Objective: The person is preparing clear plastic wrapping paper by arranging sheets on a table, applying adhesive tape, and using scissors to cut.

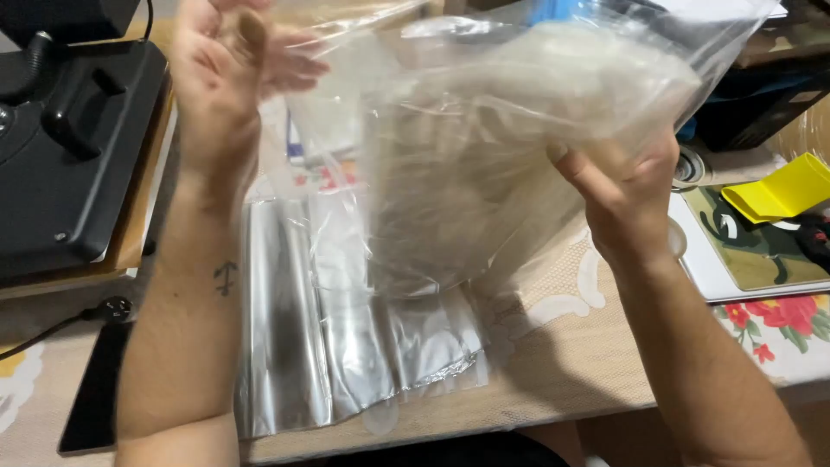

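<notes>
Starting at the upper left of the frame, my left hand [226, 73] is open-fingered at the edge of a clear plastic bag [519, 130]. Silver pouches [346, 346] lie below on the worktop [553, 380]. Right of centre, my right hand [624, 195] has its grip pinched on the bag, held above the worktop.

Your left hand [226, 65] is cut off at the top edge, fingertips partly behind the clear plastic bag [519, 130]. The bag is motion-blurred, so can't tell what's inside. Your right hand [624, 195] has fingers hidden behind it. Black machine [69, 147] is cropped at left.
</notes>
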